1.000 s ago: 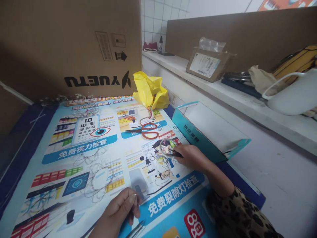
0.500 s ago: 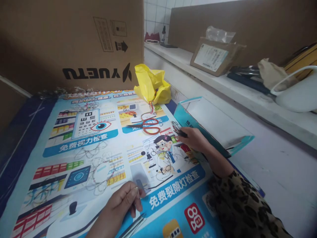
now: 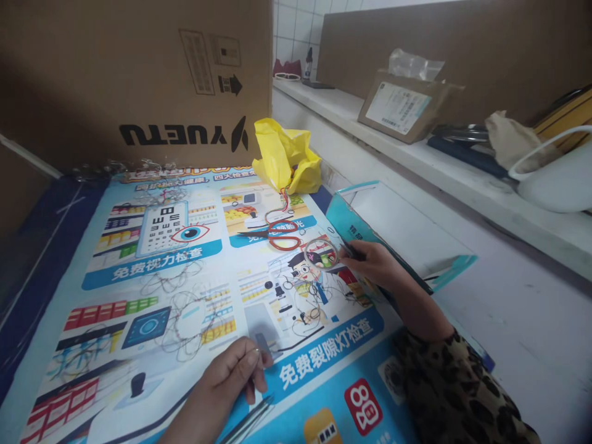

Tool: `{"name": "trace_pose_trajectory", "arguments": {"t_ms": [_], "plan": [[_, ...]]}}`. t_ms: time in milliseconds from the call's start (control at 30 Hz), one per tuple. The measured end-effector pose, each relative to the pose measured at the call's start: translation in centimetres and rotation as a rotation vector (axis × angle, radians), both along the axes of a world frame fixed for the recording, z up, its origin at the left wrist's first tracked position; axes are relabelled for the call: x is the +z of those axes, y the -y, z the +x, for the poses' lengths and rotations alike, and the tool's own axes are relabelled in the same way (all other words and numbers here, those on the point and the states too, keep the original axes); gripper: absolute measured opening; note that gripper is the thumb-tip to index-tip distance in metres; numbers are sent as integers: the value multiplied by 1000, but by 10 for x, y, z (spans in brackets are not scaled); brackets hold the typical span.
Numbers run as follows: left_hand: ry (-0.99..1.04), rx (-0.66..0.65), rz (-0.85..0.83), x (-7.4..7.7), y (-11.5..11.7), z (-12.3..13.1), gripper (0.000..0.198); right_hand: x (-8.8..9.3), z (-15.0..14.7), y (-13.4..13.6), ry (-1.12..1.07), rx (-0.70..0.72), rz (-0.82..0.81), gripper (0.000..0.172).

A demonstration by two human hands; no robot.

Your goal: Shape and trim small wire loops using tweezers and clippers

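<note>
My right hand [image 3: 370,260] is closed around a dark slim tool [image 3: 350,249], whose exact kind I cannot make out. Just left of its fingertips is a clear round ring [image 3: 320,254], like a coil or an empty roll; whether the hand touches it is unclear. My left hand [image 3: 235,369] rests low in the middle with thumb and fingertips pinched; anything between them is too small to name. Thin metal sticks, perhaps tweezers [image 3: 252,418], lie beneath it. Red-handled scissors [image 3: 283,242] lie beyond my right hand, blades pointing left.
A printed sheet [image 3: 217,259] covers the table, with loose thin wire or thread [image 3: 194,324] scattered on it. A yellow bag [image 3: 287,159] stands behind the scissors. An open teal box [image 3: 358,225] sits right, below a cluttered ledge [image 3: 340,108]. A large carton [image 3: 139,68] blocks the back.
The clear ring, earlier tilted up by my right fingers, now shows flatter, lower and left of them. My right hand has shifted slightly right and down. My left hand keeps its pinch in place.
</note>
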State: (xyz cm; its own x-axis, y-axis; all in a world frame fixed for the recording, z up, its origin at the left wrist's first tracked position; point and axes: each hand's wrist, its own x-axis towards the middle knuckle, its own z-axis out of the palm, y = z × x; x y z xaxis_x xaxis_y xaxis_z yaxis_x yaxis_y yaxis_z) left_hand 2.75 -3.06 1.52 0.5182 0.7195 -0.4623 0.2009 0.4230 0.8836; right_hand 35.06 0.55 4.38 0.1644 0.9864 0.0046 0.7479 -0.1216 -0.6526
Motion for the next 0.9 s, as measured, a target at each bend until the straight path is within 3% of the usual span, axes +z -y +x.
{"name": "trace_pose_trajectory", "arguments": {"t_ms": [167,367,500,633,900], "plan": [[-9,-65,-1,3,-3,-3,39,1,-6,2,160,96,1,27],[-27,-148,-2,6,-5,-6,37,1,-5,6,340,110,-94,31],[-33,-160,10,4,-5,-5,36,2,-4,10,275,170,-100,37],[-56,-174,30,2,-5,-5,36,3,-2,11,311,146,-101,29],[-73,-177,35,5,-4,-6,34,9,-11,14,625,71,-117,27]]}}
